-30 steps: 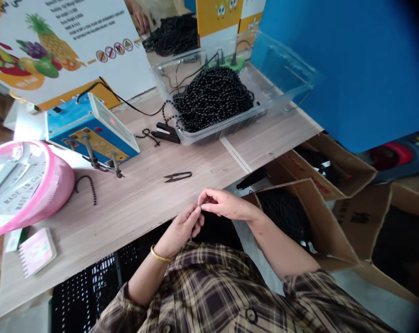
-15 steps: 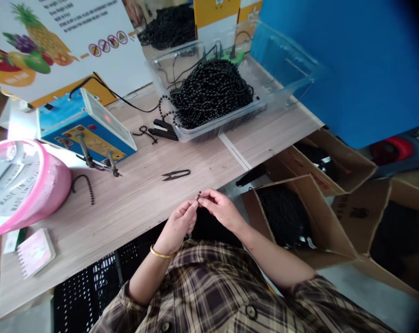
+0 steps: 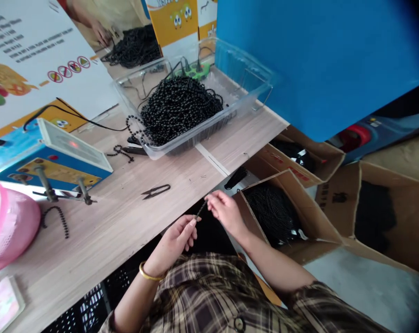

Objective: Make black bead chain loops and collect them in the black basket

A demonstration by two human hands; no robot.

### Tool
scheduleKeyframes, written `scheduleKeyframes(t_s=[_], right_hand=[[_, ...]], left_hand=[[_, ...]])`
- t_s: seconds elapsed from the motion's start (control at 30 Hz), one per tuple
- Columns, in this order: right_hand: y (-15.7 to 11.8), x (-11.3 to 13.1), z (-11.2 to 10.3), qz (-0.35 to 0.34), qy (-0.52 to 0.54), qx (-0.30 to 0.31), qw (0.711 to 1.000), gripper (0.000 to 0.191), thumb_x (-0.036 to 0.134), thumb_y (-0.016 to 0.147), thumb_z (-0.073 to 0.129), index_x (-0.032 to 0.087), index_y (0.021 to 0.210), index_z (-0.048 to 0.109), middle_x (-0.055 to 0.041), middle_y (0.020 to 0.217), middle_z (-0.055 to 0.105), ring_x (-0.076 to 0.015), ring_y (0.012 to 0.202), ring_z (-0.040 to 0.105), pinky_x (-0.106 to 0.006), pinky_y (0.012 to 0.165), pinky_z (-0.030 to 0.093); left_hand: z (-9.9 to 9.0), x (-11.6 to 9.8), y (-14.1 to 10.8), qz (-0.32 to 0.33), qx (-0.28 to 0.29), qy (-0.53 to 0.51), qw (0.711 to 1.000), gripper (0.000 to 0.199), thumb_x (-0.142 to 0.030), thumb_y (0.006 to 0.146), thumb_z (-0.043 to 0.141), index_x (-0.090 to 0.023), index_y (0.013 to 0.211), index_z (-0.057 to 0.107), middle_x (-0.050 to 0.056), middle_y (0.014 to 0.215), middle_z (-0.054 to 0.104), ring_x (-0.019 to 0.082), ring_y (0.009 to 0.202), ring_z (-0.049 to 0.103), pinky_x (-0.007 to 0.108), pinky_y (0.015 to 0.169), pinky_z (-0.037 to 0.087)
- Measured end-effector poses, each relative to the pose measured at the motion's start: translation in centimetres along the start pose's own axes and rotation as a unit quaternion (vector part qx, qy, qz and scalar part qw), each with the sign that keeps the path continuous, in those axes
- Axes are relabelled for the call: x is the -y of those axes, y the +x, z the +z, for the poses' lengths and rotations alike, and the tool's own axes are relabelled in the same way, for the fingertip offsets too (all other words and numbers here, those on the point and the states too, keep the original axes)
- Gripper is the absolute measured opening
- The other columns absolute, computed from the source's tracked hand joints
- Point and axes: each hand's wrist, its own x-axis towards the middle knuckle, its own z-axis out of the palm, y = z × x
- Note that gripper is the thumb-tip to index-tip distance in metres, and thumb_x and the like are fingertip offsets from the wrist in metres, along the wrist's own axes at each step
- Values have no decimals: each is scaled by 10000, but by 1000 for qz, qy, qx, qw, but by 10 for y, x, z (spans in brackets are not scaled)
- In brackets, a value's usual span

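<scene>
Between my two hands a short black bead chain [image 3: 202,209] is stretched at a slant, just off the table's front edge. My left hand [image 3: 179,238] is closed on its lower end, thumb pressed to the fingers. The upper end is pinched in my right hand [image 3: 225,213], which is higher and farther right. Thread snips [image 3: 156,191] lie on the table beyond my hands. A clear plastic tub [image 3: 192,143] farther back holds a heap of black bead chain [image 3: 181,108]. One loose bead chain [image 3: 58,217] lies at the left.
A blue machine [image 3: 70,169] with metal posts stands left, beside a pink basket [image 3: 15,226] and a notebook [image 3: 3,303]. Open cardboard boxes [image 3: 320,231] with black contents stand on the right. Another person's hand [image 3: 101,34] rests near a black heap at the back.
My right hand has moved up and away from my left, so more of the bead chain shows between them. The view has shifted to the right.
</scene>
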Motion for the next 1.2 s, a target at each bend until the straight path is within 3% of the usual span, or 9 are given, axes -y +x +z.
scheduleKeyframes(t_s=[0.1, 0.23, 0.63, 0.9, 1.0, 1.07, 1.2], right_hand=[[19, 0, -28, -17, -10, -85, 996, 396, 539, 922, 645, 153, 883, 567, -18, 750, 572, -77, 496, 406, -194, 414, 291], [33, -5, -46, -35, -58, -111, 992, 409, 551, 945, 600, 163, 845, 516, -18, 740, 581, -76, 471, 428, -188, 398, 314], [42, -14, -37, -25, -16, -109, 994, 481, 663, 930, 518, 194, 886, 420, 14, 710, 556, -94, 453, 489, -195, 368, 392], [47, -12, -32, -6, 53, -111, 992, 562, 713, 825, 610, 206, 866, 370, 22, 682, 548, -111, 474, 510, -232, 407, 485], [48, -8, -34, 2, 41, -112, 993, 568, 713, 806, 626, 203, 864, 382, 15, 686, 557, -112, 486, 517, -235, 421, 498], [48, -6, -37, 8, 35, -110, 993, 572, 708, 783, 650, 198, 859, 401, 12, 682, 560, -113, 489, 514, -234, 418, 497], [46, -3, -42, 14, 24, -122, 992, 594, 690, 697, 736, 186, 876, 477, 9, 664, 562, -109, 477, 496, -225, 396, 484]], left_hand=[[-6, 7, 1, -10, -2, 57, 998, 530, -635, 920, 530, -161, 1152, 576, -26, 718, 549, 95, 590, 502, 220, 573, 448], [-13, 15, 0, -26, -22, 62, 998, 556, -664, 892, 544, -154, 1108, 589, -44, 678, 511, 93, 555, 473, 229, 559, 422], [-16, 14, 1, -29, -32, 72, 996, 542, -645, 894, 551, -155, 1123, 596, -41, 673, 511, 90, 546, 457, 223, 545, 392], [-19, 20, 1, -25, -30, 67, 997, 570, -674, 865, 571, -160, 1111, 593, -51, 650, 487, 91, 528, 432, 223, 538, 378], [-39, 26, -11, -26, -28, 79, 996, 571, -681, 843, 601, -169, 1096, 614, -67, 607, 442, 91, 513, 394, 215, 521, 337], [-62, 29, -30, -45, -33, 99, 993, 542, -674, 822, 637, -182, 1051, 646, -65, 595, 431, 94, 520, 376, 213, 524, 325], [-126, 30, -99, -121, -75, 121, 982, 457, -626, 756, 733, -189, 883, 691, -36, 630, 488, 104, 562, 378, 212, 531, 321]])
